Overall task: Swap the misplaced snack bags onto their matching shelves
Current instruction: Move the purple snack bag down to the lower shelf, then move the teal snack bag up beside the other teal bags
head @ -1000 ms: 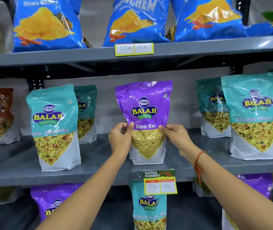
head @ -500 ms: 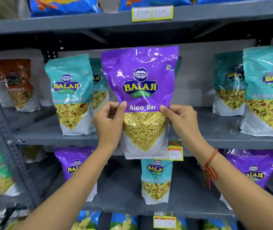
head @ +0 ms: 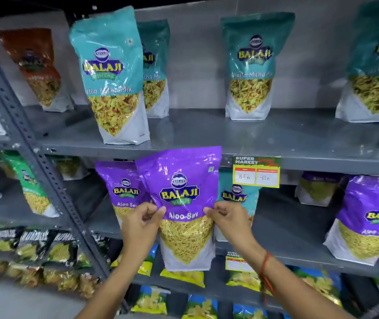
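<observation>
I hold a purple Aloo Sev bag upright in front of the lower grey shelf. My left hand pinches its left edge and my right hand pinches its right edge. Behind it on that lower shelf stands a teal Khatta Mitha Mix bag, partly hidden. Another purple Aloo Sev bag stands just to the left, and a third one at the right. The upper shelf carries teal Khatta Mitha Mix bags.
A yellow price tag hangs on the upper shelf's front edge. A perforated grey upright divides this rack from the one on the left, which has green and orange bags. Blue and yellow chip bags fill the bottom shelf.
Both hands have lifted the purple Aloo Sev bag off the teal-bag shelf and carried it down to the lower shelf level. My view has tilted downward.
</observation>
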### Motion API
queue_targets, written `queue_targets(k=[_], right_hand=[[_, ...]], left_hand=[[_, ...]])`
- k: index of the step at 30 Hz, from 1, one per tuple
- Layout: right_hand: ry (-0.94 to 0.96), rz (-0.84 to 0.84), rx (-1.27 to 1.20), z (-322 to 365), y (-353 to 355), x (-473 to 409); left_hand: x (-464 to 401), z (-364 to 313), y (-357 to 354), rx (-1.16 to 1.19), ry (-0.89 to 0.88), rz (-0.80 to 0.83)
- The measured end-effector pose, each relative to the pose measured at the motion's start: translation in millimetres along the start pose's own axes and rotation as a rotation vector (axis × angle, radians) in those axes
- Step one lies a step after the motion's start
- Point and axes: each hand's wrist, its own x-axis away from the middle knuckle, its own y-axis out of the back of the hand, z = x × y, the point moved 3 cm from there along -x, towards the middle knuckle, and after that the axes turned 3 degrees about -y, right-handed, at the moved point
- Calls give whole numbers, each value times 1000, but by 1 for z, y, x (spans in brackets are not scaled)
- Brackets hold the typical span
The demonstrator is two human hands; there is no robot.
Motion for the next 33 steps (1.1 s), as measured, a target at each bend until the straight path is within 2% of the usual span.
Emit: queue_targets(k=[3, 8, 12, 18, 22, 25, 27, 29, 33], right_hand=[[-76, -17, 74, -31, -24, -20], [-171, -118, 125, -57, -57, -54], [-207, -154, 108, -70, -73, -69], [-150, -127, 91, -92, -89, -68], [-157, -88, 56, -99, -93, -69], [-177, -71, -21, -99, -88, -62], [-174, -70, -64, -99, -79, -56], [-155, -100, -66, -96, -63, -50], [-74, -383, -81, -89, -14, -40]], left_hand=[[-14, 38, -12, -176, 80, 12], [-42, 81, -34, -267, 186, 11], [-56, 103, -47, -254, 274, -15], [-48, 122, -55, -217, 273, -43], [-46, 126, -58, -132, 346, -43], [-38, 112, -61, 30, 442, -165], [-29, 97, -63, 67, 390, -304], [-17, 79, -76, 63, 281, -325], [4, 39, -128, 52, 63, -54]])
